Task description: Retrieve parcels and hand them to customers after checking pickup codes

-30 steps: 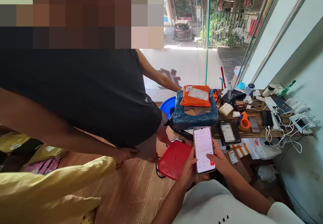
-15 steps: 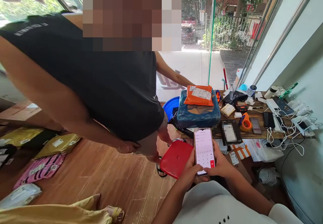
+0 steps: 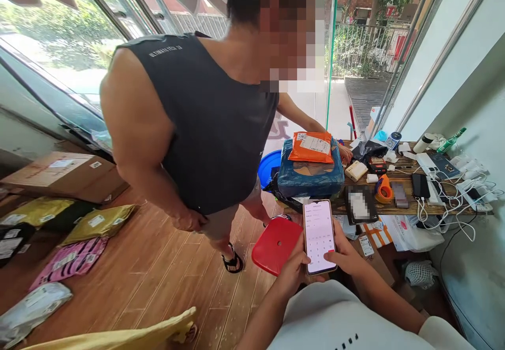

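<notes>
A smartphone [image 3: 317, 234] with a lit keypad on its screen is held upright between my two hands. My left hand [image 3: 296, 266] wraps its lower left edge, the thumb by the bottom keys. Around the right edge curls my right hand [image 3: 344, 253], its thumb over the keypad. Just left of the phone is a red stool [image 3: 272, 242]. Beyond it on the table, an orange parcel [image 3: 311, 147] lies on a blue wrapped package [image 3: 292, 174].
Another person in a dark sleeveless top [image 3: 221, 129] stands at the left, one hand near the parcels. The wooden table [image 3: 410, 203] carries an orange tape dispenser [image 3: 383, 188], a black phone [image 3: 420, 186] and tangled white cables. Cartons [image 3: 63, 176] and bagged parcels [image 3: 65, 263] lie on the floor.
The other person has shifted right and stands more upright, reaching past the blue package. My right thumb has moved up over the keypad. The yellow cloth in front has shifted.
</notes>
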The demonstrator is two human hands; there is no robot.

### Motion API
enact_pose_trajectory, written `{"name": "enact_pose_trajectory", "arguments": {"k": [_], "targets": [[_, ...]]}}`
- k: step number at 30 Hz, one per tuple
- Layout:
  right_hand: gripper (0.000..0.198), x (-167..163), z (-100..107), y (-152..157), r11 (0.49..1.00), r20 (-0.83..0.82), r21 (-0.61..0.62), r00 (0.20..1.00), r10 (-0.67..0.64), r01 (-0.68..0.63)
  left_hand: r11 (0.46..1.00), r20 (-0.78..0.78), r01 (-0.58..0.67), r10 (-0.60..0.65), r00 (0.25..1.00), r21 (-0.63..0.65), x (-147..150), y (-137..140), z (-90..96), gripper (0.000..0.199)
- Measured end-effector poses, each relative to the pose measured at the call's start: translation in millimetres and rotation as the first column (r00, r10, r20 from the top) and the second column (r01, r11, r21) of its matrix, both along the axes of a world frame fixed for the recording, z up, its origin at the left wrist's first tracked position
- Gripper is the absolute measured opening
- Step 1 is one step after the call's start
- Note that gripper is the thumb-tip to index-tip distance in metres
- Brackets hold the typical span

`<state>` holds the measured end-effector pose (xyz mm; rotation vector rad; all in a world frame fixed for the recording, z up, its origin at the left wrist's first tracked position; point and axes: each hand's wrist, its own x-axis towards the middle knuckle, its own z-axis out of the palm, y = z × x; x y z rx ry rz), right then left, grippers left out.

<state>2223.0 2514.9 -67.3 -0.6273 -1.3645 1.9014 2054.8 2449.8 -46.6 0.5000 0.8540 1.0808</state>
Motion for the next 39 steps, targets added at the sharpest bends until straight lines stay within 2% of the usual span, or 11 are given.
{"name": "enact_pose_trajectory", "arguments": {"k": [4, 7, 11, 19, 22, 26, 34, 39], "targets": [[0.09, -2, 3, -5, 0.998, 0.03, 0.012, 0.998, -0.063, 0.063, 1.0, -0.008, 0.003, -0.003, 1.0, 0.007, 1, -3, -2.3, 0.098], [0.086, -2, 3, -9, 0.995, -0.018, -0.08, 0.998, -0.063, 0.061, 1.0, 0.012, 0.013, -0.013, 1.0, 0.015, 2, -4, -3.9, 0.096], [0.076, -4, 10, -15, 0.976, -0.045, -0.169, 0.989, -0.144, 0.135, 0.998, 0.03, 0.027, -0.029, 0.999, 0.061, 2, -7, 1.0, 0.095], [0.078, -10, 38, -30, 0.978, -0.018, -0.127, 0.986, -0.166, 0.163, 0.995, 0.07, 0.01, -0.017, 0.997, 0.103, 1, -17, 4.2, 0.102], [0.079, -10, 42, -36, 0.971, -0.018, -0.143, 0.981, -0.194, 0.19, 0.994, 0.057, 0.027, -0.033, 0.998, 0.108, 1, -22, 13.4, 0.102], [0.083, -6, 46, -41, 0.977, -0.03, -0.145, 0.986, -0.162, 0.156, 0.995, 0.035, 0.037, -0.04, 0.999, 0.094, 5, -25, 24.2, 0.1], [0.083, -3, 51, -42, 0.979, -0.01, -0.139, 0.988, -0.155, 0.153, 0.998, 0.082, 0.005, -0.009, 0.997, 0.06, 4, -29, 3.3, 0.107], [0.086, -6, 48, -41, 0.973, -0.008, -0.135, 0.982, -0.188, 0.185, 0.998, 0.112, -0.007, 0.0, 0.994, 0.062, 3, -28, 10.7, 0.11]]}}
